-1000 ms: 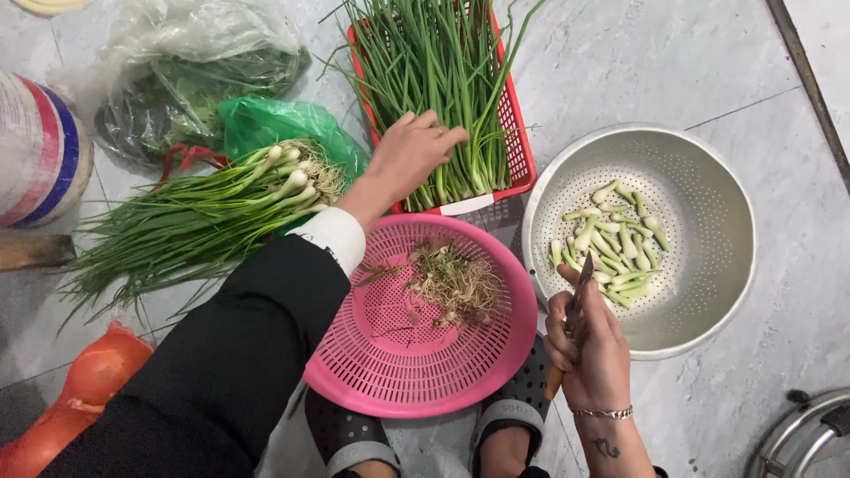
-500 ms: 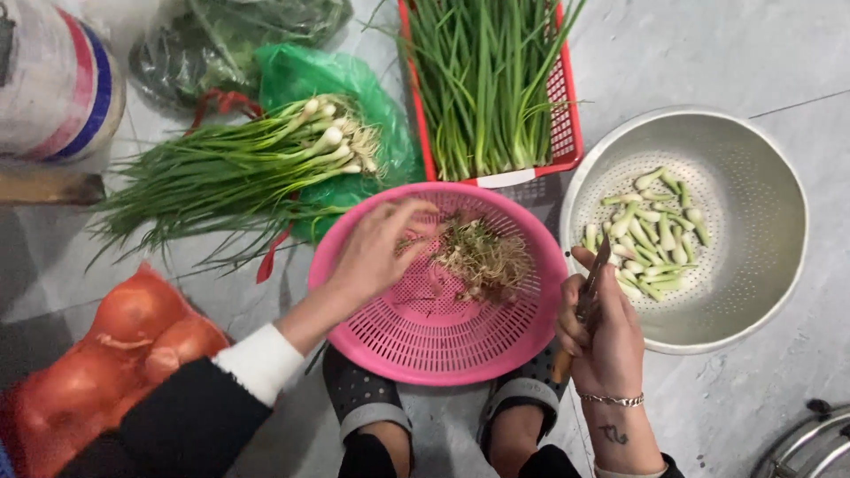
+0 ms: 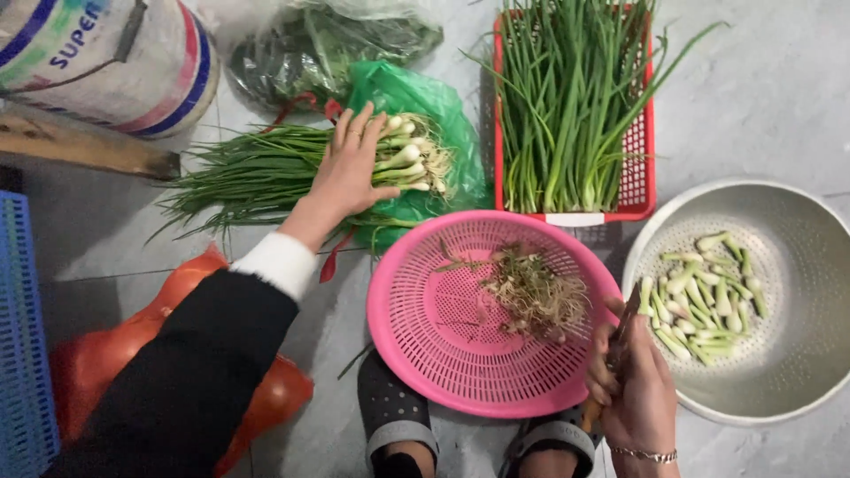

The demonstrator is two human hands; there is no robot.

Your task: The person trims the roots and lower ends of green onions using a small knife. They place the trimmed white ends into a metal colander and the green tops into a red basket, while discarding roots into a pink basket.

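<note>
My left hand (image 3: pixel 350 168) rests flat, fingers spread, on a bundle of uncut green onions (image 3: pixel 266 173) lying on a green plastic bag (image 3: pixel 416 97). My right hand (image 3: pixel 633 394) grips a small knife (image 3: pixel 620 332) by its wooden handle, at the right rim of the pink colander (image 3: pixel 425 354). The pink colander holds a heap of cut roots and trimmings (image 3: pixel 531 296). Beside it on the right, a metal colander (image 3: pixel 797 372) holds cut white onion pieces (image 3: pixel 704 296).
A red basket (image 3: pixel 637 168) of long green onions stands at the top. A large white sack (image 3: pixel 106 62), a clear bag of greens (image 3: pixel 328 44), an orange net bag (image 3: pixel 106 363) and a blue crate (image 3: pixel 22 336) lie to the left. My slippered feet (image 3: pixel 394 420) sit below the pink colander.
My left hand left the red basket, passed over the pink colander, and now lies on the green onion bundle at the left. My right hand stays by the pink colander's rim with the knife.
</note>
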